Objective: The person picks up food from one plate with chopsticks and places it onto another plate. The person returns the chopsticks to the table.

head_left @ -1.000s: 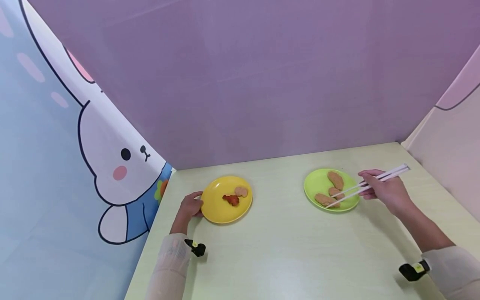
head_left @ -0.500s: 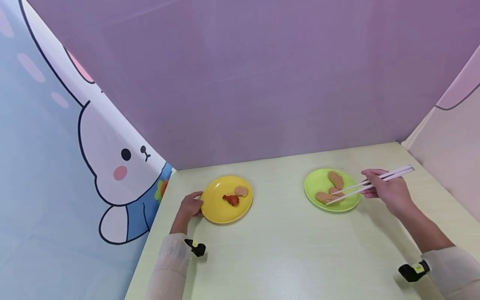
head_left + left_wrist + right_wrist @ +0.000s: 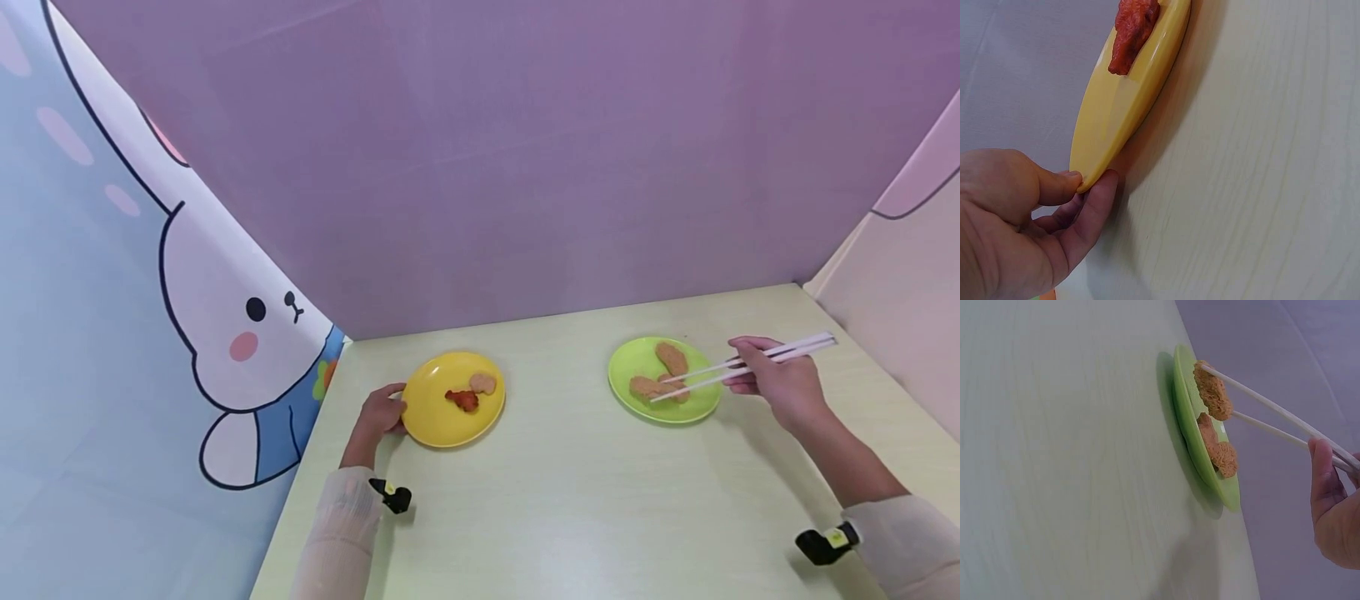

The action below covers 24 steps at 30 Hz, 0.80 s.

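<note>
My left hand [image 3: 384, 411] pinches the left rim of a yellow plate [image 3: 431, 417], thumb on top and fingers underneath. On that plate lie a red-brown toy drumstick [image 3: 463, 401] and a small pale tan piece [image 3: 482, 382]. With my right hand [image 3: 783, 383] I hold a pair of white chopsticks [image 3: 1272, 407]. Their ends stand either side of a brown fried-chicken-like piece [image 3: 1212, 390] over the green plate [image 3: 626, 367]. Two other brown pieces are there, one at the back [image 3: 672, 358]. Whether the chopsticked piece touches the plate, I cannot tell.
Both plates stand on a pale wood-grain table [image 3: 555, 475]. A purple wall [image 3: 525, 167] rises behind its back edge. To the left is a blue panel with a printed rabbit [image 3: 217, 333]; a pale wall [image 3: 900, 283] borders the right side.
My right hand has shifted slightly right, and the chopstick tips have drawn closer together. The front-left brown piece has moved slightly upward in the head view. My left hand and the yellow plate stay put.
</note>
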Each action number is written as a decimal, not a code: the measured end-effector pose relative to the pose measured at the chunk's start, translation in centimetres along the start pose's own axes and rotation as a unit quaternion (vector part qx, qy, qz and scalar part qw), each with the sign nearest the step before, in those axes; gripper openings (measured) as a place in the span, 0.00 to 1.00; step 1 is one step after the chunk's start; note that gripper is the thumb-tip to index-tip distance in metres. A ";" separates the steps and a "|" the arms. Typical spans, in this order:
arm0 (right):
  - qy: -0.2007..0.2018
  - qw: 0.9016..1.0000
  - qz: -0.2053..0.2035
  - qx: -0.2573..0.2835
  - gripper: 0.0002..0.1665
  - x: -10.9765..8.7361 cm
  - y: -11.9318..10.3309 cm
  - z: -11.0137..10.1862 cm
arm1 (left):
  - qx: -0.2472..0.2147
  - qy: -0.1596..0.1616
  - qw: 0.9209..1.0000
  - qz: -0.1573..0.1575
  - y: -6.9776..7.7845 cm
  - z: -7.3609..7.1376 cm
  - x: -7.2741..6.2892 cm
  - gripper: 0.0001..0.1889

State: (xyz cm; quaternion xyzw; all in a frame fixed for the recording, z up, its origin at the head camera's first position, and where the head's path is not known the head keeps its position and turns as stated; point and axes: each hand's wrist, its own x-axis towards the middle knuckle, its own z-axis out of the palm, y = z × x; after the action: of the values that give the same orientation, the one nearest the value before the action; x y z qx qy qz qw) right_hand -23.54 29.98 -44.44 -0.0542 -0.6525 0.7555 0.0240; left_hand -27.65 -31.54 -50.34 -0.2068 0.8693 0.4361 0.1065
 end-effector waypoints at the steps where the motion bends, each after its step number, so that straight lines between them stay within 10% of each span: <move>1: 0.002 1.000 -0.001 0.005 0.10 0.0 0.0 0.0 | -0.002 0.000 1.000 -0.002 0.0 0.0 0.0 0.27; 24: 0.023 0.998 0.012 0.054 0.08 0.2 -0.2 1.3 | 0.002 -0.005 1.000 -0.006 0.2 -0.3 -0.2 0.28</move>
State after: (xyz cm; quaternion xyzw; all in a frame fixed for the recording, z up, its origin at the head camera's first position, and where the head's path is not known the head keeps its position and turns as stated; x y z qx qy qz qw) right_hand -23.88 28.72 -44.04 -0.0776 -0.6091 0.7886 0.0331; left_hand -27.56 -31.62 -49.98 -0.2098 0.8684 0.4347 0.1137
